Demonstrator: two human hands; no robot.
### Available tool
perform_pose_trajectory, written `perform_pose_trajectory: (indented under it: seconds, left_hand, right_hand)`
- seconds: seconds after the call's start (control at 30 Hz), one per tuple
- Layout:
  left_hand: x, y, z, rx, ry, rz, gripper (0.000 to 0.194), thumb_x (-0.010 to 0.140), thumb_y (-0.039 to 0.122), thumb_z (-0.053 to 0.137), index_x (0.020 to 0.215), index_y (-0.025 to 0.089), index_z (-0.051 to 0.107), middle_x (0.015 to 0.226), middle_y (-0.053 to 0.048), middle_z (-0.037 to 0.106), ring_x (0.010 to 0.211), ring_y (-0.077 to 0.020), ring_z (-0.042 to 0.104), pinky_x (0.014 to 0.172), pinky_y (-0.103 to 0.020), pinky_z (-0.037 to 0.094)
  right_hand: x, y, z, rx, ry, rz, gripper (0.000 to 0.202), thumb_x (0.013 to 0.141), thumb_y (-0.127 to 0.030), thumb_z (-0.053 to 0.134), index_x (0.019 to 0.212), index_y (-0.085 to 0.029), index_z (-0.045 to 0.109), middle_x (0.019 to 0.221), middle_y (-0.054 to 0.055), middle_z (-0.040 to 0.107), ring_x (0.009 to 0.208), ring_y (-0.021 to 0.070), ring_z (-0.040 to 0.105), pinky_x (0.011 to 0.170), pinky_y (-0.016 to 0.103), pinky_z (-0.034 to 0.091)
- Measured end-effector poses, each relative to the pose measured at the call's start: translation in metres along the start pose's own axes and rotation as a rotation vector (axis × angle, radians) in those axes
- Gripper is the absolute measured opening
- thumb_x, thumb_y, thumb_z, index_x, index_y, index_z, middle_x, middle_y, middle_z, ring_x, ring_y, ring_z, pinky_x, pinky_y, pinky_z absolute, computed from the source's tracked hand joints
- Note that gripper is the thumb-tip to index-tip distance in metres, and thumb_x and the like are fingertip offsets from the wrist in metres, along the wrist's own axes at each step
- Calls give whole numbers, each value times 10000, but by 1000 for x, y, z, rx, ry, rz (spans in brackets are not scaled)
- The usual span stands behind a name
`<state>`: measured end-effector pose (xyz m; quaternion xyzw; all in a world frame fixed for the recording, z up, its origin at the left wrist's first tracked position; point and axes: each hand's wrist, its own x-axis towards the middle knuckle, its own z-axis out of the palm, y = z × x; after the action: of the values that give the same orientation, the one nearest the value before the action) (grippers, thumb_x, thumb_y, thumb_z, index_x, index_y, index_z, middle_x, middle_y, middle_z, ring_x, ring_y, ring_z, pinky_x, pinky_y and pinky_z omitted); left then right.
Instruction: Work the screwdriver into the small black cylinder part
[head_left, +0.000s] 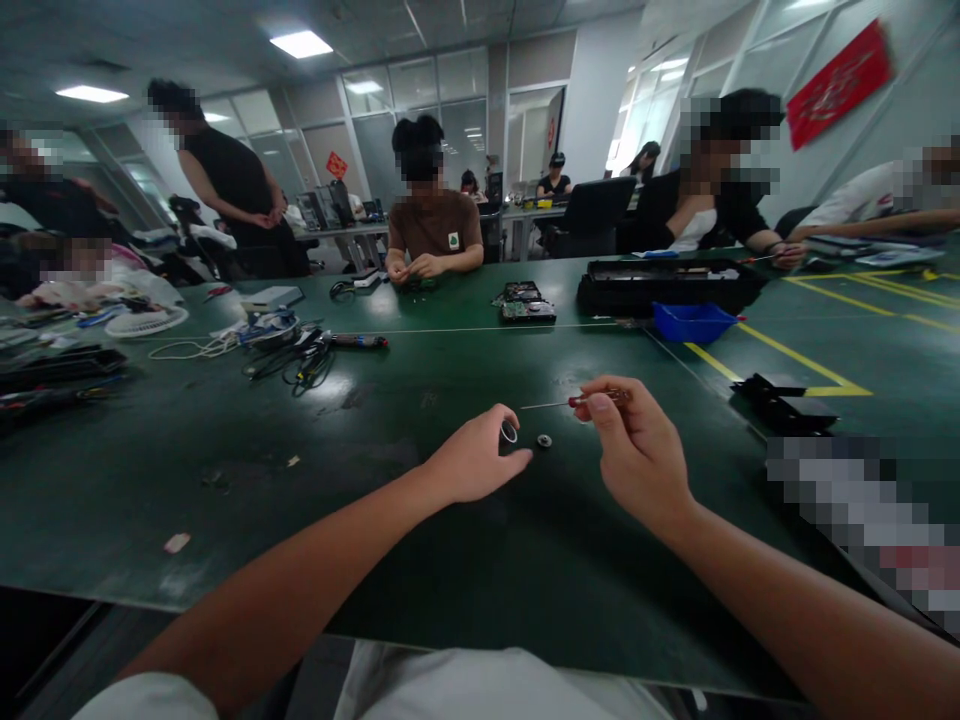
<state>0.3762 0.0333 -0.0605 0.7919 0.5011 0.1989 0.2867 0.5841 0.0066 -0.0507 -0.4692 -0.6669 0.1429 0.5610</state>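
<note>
My left hand (480, 458) curls around a small dark, hollow round part with a silvery rim (509, 432), its open end turned toward the right. The thumb is stretched out below it. In my right hand (637, 440) is a screwdriver (577, 402) with a reddish, see-through handle. Its thin shaft points left, and the tip ends a little above and right of the left fingers, apart from the round part. Between the two hands a small round metal piece (544, 441) lies on the green tabletop (337, 560).
Ahead lie a bare hard drive (529, 310), a long black casing (667, 290) and a blue tray (694, 322). Cables (307, 360) and a pen-shaped tool (358, 341) lie to the left. A black bracket (784, 405) is at right. Several people sit around the table.
</note>
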Motion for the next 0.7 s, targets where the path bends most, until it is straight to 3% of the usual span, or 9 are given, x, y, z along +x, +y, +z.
perform_pose_trajectory:
  seconds: [0.13,0.27,0.37,0.43,0.53,0.7]
  left_hand:
    - [21,9,8,222,-111,99,311,851,492,684,974,209,653,952,-77,690,849,-239,649,639,-336,445]
    - [41,11,18,410,-88,197,356,907,425,618,1207,235,635,1122,-93,672,948,-264,658,704,-347,482]
    - [52,12,22,484,-158,212,318,926,419,585,1178,245,671,1135,-96,655,975,-276,655,750,-360,500]
    - [56,13,22,469,-203,223,252,921,389,604,1100,234,693,1106,-85,663,1037,-278,638,820,-363,498]
    - [57,7,18,406,-182,243,226,907,356,632,1074,208,671,1088,-79,677,1089,-272,613,872,-362,479]
    - [49,-20,-8,231,-60,104,209,877,365,625,1013,212,667,949,-56,697,848,-221,645,729,-325,466]
  right_hand:
    - [-1,-1,-2,32,8,-7,205,1003,-399,496,1085,-244,603,895,34,702,815,212,691,692,368,519]
    - [-1,-1,-4,52,20,-34,196,1008,-386,497,1099,-247,601,908,29,698,827,205,683,703,363,517]
    - [-2,0,-4,56,10,-45,193,1010,-384,499,1105,-249,600,917,27,697,829,202,682,706,359,516]
    - [-3,1,-4,49,4,-43,197,1010,-389,499,1102,-248,600,911,28,695,829,204,682,707,362,514]
    - [-3,0,-4,30,-5,-40,203,1012,-395,492,1094,-245,601,892,27,694,813,204,681,700,362,509]
    - [-2,-3,-4,19,-7,-48,195,1012,-389,494,1084,-242,600,874,20,694,786,193,676,665,341,500]
